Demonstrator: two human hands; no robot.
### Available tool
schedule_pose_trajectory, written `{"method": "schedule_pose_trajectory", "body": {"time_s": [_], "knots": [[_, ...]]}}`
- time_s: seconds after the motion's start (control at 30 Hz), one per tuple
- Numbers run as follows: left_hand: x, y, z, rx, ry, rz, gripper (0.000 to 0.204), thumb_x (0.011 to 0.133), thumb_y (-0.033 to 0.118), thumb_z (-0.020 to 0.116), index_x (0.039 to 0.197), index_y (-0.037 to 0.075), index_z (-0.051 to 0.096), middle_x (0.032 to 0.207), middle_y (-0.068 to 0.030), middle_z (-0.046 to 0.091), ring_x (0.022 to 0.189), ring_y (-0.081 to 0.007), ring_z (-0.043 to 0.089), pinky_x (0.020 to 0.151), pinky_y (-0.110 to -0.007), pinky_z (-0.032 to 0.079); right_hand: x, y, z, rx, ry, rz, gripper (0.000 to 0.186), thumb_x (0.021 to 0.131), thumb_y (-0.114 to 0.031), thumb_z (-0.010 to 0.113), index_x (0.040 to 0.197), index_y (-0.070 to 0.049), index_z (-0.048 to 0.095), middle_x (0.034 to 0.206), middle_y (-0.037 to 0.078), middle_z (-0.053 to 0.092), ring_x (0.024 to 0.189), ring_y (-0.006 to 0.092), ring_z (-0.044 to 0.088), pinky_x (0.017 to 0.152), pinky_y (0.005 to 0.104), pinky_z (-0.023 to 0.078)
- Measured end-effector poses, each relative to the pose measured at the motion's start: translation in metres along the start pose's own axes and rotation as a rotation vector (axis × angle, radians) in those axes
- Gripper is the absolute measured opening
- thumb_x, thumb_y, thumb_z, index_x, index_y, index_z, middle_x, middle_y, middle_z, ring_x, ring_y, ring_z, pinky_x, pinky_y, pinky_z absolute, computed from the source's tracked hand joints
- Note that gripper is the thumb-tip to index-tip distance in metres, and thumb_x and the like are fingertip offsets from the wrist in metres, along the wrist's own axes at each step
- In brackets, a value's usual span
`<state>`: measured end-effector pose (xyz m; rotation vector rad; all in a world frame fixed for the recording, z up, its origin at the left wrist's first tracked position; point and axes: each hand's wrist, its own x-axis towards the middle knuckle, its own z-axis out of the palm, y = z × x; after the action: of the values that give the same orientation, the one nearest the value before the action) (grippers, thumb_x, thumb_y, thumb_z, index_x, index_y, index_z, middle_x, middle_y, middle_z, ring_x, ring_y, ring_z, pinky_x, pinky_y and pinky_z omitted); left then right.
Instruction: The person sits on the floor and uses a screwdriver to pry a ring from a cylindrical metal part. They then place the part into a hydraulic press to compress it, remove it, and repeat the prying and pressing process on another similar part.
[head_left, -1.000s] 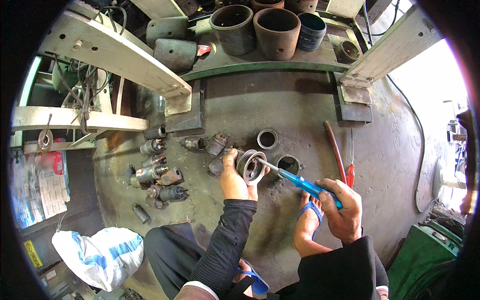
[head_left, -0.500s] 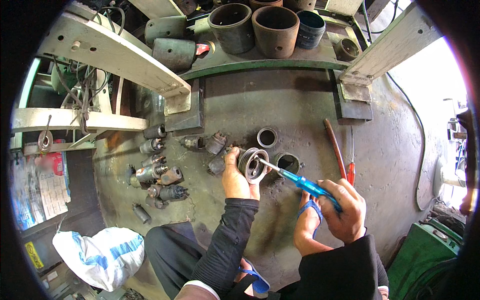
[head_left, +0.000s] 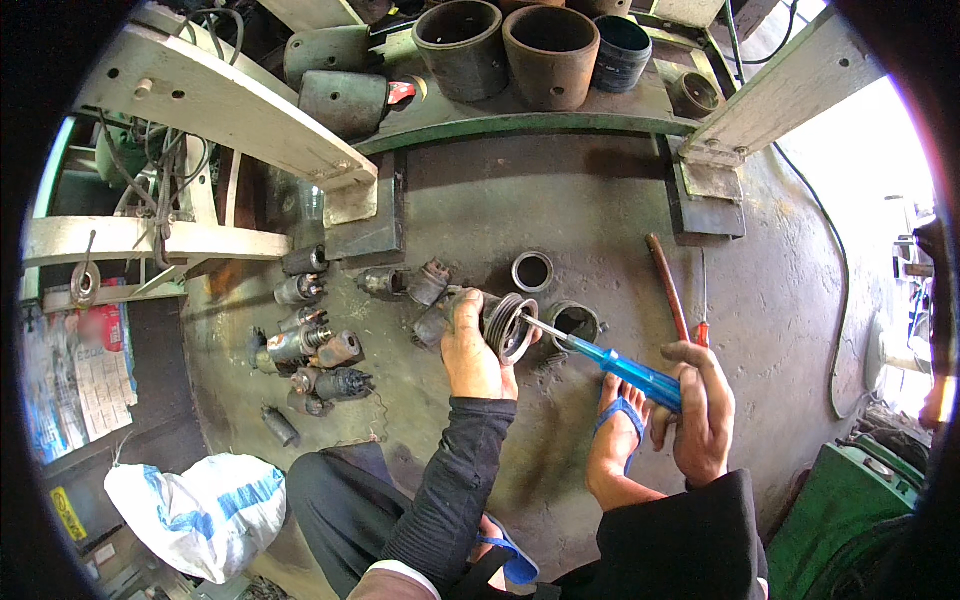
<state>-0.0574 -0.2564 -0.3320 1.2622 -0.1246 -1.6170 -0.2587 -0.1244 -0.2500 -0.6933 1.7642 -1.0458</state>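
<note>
My left hand [head_left: 476, 352] is closed around a grooved round metal pulley [head_left: 511, 330], its hollow face turned to the right. In my right hand [head_left: 700, 412] is a screwdriver [head_left: 630, 377] with a clear blue handle. Its butt end rests against the palm, with the forefinger raised and bent over it. The shaft slants up to the left, and its tip goes into the pulley's hollow, where I cannot see what it touches. Just beyond the pulley stand a short metal ring [head_left: 532, 271] and an open cylindrical housing [head_left: 577, 323] on the floor.
Several dirty motor parts [head_left: 300, 345] lie on the left. A brown rod [head_left: 668, 285] and a red-handled screwdriver [head_left: 703, 325] lie at right. Large metal cylinders [head_left: 551, 65] stand on a shelf at the back. A white sack [head_left: 205, 515] and a green metal box [head_left: 850, 520] flank me.
The pulley has turned a little to the right in my left hand. My right hand has loosened its wrap and slid back to the handle's end, and the screwdriver lies flatter.
</note>
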Motion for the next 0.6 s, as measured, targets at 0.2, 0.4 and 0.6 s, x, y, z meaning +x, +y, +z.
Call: {"method": "schedule_pose_trajectory", "body": {"time_s": [0.2, 0.4, 0.6], "knots": [[0.001, -0.008, -0.003, 0.051, 0.005, -0.019, 0.028, 0.102, 0.033, 0.064, 0.114, 0.009, 0.058, 0.101, -0.0105, 0.071, 0.085, -0.0269, 0.074, 0.067, -0.052, 0.065, 0.004, 0.007, -0.006, 0.12, -0.025, -0.11, 0.033, 0.105, -0.017, 0.046, 0.126, 0.003, 0.061, 0.118, 0.014, 0.066, 0.108, 0.0216, 0.062, 0.098, 0.0332, 0.047], [0.002, -0.01, -0.003, 0.047, -0.006, -0.048, 0.03, 0.102, 0.039, 0.065, 0.113, 0.011, 0.06, 0.102, -0.0088, 0.073, 0.091, -0.0263, 0.074, 0.072, -0.054, 0.064, 0.011, -0.004, -0.001, -0.071, 0.086, -0.021, 0.036, 0.102, -0.018, 0.048, 0.13, 0.002, 0.059, 0.124, 0.012, 0.064, 0.113, 0.0205, 0.06, 0.101, 0.0341, 0.045], [0.002, -0.011, -0.005, 0.055, -0.005, -0.066, 0.031, 0.1, 0.04, 0.068, 0.113, 0.012, 0.06, 0.102, -0.0089, 0.073, 0.09, -0.027, 0.074, 0.072, -0.054, 0.064, 0.004, -0.005, -0.007, -0.047, -0.02, -0.129, 0.038, 0.097, -0.017, 0.053, 0.131, 0.0, 0.058, 0.125, 0.011, 0.061, 0.109, 0.0196, 0.059, 0.099, 0.0341, 0.047]]}}
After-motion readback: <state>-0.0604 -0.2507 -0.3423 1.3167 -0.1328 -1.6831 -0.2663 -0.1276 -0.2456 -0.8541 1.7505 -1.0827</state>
